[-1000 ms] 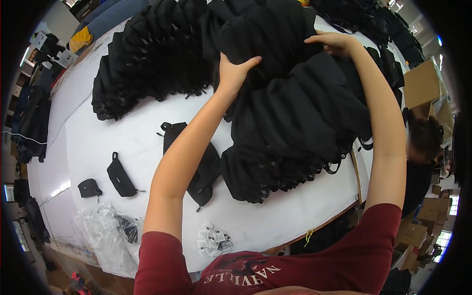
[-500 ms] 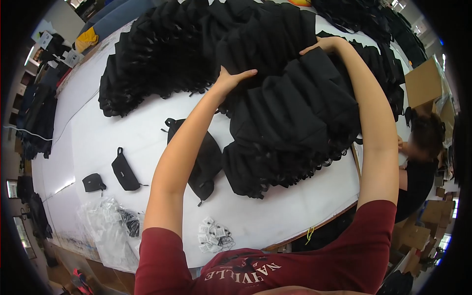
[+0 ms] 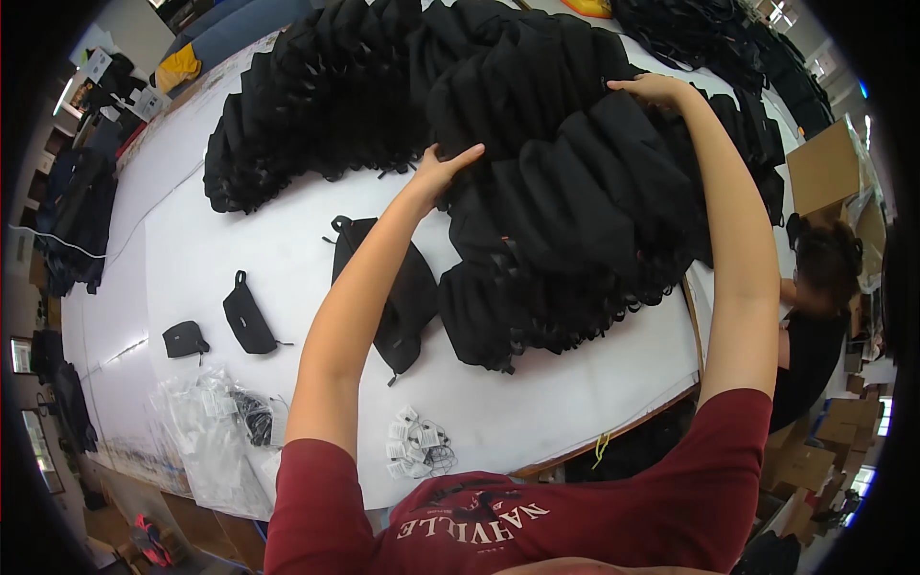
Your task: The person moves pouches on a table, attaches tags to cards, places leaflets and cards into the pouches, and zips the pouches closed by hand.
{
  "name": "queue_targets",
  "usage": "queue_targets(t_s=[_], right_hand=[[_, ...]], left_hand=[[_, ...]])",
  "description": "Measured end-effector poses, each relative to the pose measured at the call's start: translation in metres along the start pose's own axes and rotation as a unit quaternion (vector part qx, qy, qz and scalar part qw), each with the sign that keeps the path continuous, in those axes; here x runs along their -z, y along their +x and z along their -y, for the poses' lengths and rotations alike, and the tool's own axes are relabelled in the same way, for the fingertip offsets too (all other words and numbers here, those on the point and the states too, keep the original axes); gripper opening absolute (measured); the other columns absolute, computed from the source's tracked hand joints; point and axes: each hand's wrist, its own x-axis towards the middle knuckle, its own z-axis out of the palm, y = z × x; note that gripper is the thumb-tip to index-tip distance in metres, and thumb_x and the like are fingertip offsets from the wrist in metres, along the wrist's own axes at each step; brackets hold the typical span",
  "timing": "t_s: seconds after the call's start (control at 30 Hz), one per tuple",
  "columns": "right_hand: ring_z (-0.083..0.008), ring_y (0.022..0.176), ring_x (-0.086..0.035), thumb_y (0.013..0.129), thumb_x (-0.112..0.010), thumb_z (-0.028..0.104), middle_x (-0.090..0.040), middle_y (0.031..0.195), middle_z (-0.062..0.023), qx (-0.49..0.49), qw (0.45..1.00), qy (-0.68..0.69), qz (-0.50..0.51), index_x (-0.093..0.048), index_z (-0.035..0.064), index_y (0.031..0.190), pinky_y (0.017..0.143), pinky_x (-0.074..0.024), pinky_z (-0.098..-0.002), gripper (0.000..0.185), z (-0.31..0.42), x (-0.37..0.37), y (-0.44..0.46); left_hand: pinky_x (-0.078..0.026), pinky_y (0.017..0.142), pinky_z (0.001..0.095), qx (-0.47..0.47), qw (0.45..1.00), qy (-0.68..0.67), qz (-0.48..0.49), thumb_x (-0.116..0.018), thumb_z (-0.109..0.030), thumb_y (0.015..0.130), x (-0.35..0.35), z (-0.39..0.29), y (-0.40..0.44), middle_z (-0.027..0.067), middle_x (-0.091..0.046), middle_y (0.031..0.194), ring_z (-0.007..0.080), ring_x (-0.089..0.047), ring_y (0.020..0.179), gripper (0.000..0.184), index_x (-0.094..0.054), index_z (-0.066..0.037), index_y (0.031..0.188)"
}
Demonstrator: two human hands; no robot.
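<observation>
Spanning a packed row of soft black fabric bags (image 3: 527, 91) with two bare hands.
Setting: broad white-surfaced worktable (image 3: 546, 422); the row lies towards its far side, behind a nearer stack of slumped black fabric bags (image 3: 585, 192). Handling, by judgement: even inward pressure from both ends suits it best, wrists level, so the middle neither sags nor fans out. Appearance: matte, unlit black, limp, ridged fold against fold, single bags hard to tell apart. Left hand (image 3: 440, 176): at the row's near left edge, thumb spread wide across the cloth, other fingers mostly hidden, grip not tellable. Right hand (image 3: 661, 90): at the right end, fingers extended, tips at the fabric; whether they pinch it cannot be told.
</observation>
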Motion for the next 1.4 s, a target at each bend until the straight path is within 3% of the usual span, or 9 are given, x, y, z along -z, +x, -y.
queue_targets(t_s=[0.17, 0.2, 0.33, 0.43, 0.67, 0.77, 0.9, 1.13, 1.4], right_hand=[[-0.0314, 0.124, -0.044, 0.074, -0.06, 0.068, -0.047, 0.132, -0.0219, 0.073, 0.992, 0.034, -0.094, -0.033, -0.0023, 0.141, 0.106, -0.0298, -0.0385, 0.1, -0.007, -0.012, -0.029], [-0.0303, 0.124, -0.044, 0.075, -0.059, 0.068, -0.047, 0.132, -0.0219, 0.097, 0.988, 0.027, -0.118, -0.034, -0.0026, 0.14, 0.106, -0.0304, -0.0369, 0.099, -0.011, -0.012, -0.031], [-0.0273, 0.125, -0.045, 0.079, -0.057, 0.066, -0.047, 0.135, -0.0201, 0.166, 0.983, 0.01, -0.079, -0.04, -0.002, 0.138, 0.104, -0.0332, -0.0327, 0.092, -0.026, 0.004, -0.01], [-0.0235, 0.118, -0.051, 0.083, -0.058, 0.059, -0.055, 0.127, -0.0163, 0.169, 0.946, 0.009, -0.276, -0.045, -0.0006, 0.135, 0.101, -0.0348, -0.0304, 0.08, -0.016, -0.003, -0.027], [-0.0279, 0.119, -0.052, 0.084, -0.061, 0.045, -0.055, 0.127, -0.013, 0.344, 0.851, -0.064, -0.392, -0.056, 0.0184, 0.127, 0.102, -0.0373, -0.0351, 0.05, 0.033, -0.034, -0.137], [-0.0284, 0.116, -0.053, 0.082, -0.065, 0.037, -0.058, 0.123, -0.0131, 0.454, 0.717, -0.177, -0.499, -0.062, 0.0143, 0.117, 0.1, -0.0395, -0.0376, 0.042, 0.063, -0.065, -0.188], [-0.0295, 0.092, -0.06, 0.071, -0.064, 0.015, -0.066, 0.092, -0.0128, 0.602, 0.661, 0.005, -0.447, -0.067, 0.0013, 0.083, 0.085, -0.0468, -0.0391, 0.018, 0.13, -0.184, -0.248], [-0.0328, 0.128, -0.037, 0.081, -0.063, 0.024, -0.047, 0.134, -0.0132, 0.53, 0.798, -0.097, -0.271, -0.053, 0.0111, 0.126, 0.108, -0.0249, -0.0466, 0.048, 0.183, -0.447, -0.184], [-0.034, 0.14, -0.018, 0.085, -0.059, 0.042, -0.03, 0.149, -0.0064, 0.415, 0.819, -0.319, -0.236, -0.043, 0.0275, 0.138, 0.115, -0.0099, -0.0445, 0.058, 0.154, -0.464, -0.109]], left_hand=[[-0.026, 0.109, 0.0411, 0.02, 1.0, -0.024, 0.0, -0.065, -0.066, 0.072, 0.025, 0.067, -0.004, 0.0285, -0.031, 0.142, 0.0353, -0.033, 0.133, 0.112, -0.019, 0.008, 0.142], [-0.026, 0.109, 0.0424, 0.007, 0.999, -0.001, -0.043, -0.061, -0.055, 0.082, 0.021, 0.061, -0.032, 0.025, -0.033, 0.143, 0.0378, -0.032, 0.134, 0.089, -0.03, 0.005, 0.14], [-0.022, 0.111, 0.0473, -0.158, 0.91, 0.367, -0.108, -0.059, -0.037, 0.086, 0.057, 0.153, -0.065, 0.0137, -0.033, 0.146, 0.0403, -0.027, 0.135, 0.05, -0.052, -0.012, 0.129], [-0.018, 0.112, 0.0495, -0.232, 0.748, 0.615, -0.089, -0.063, -0.04, 0.082, 0.067, 0.185, -0.108, 0.0096, -0.03, 0.148, 0.0365, -0.026, 0.137, 0.049, -0.055, -0.02, 0.127], [-0.013, 0.112, 0.0553, -0.192, 0.727, 0.647, -0.125, -0.061, -0.044, 0.082, 0.091, 0.203, -0.147, 0.0073, -0.03, 0.148, 0.033, -0.02, 0.139, 0.047, -0.057, -0.026, 0.125], [-0.012, 0.112, 0.055, -0.181, 0.726, 0.649, -0.138, -0.062, -0.045, 0.081, 0.107, 0.21, -0.164, 0.0072, -0.031, 0.148, 0.032, -0.02, 0.139, 0.048, -0.057, -0.026, 0.125], [-0.011, 0.112, 0.0537, -0.175, 0.728, 0.641, -0.168, -0.064, -0.044, 0.079, 0.12, 0.222, -0.186, 0.007, -0.032, 0.147, 0.0304, -0.021, 0.139, 0.048, -0.059, -0.025, 0.123], [-0.012, 0.112, 0.0546, -0.15, 0.74, 0.633, -0.169, -0.064, -0.044, 0.08, 0.14, 0.222, -0.215, 0.0075, -0.032, 0.146, 0.0314, -0.022, 0.139, 0.048, -0.058, -0.026, 0.124], [-0.012, 0.112, 0.0537, -0.188, 0.751, 0.6, -0.201, -0.068, -0.038, 0.076, 0.143, 0.232, -0.22, 0.0064, -0.033, 0.146, 0.0308, -0.021, 0.139, 0.048, -0.06, -0.021, 0.12]])
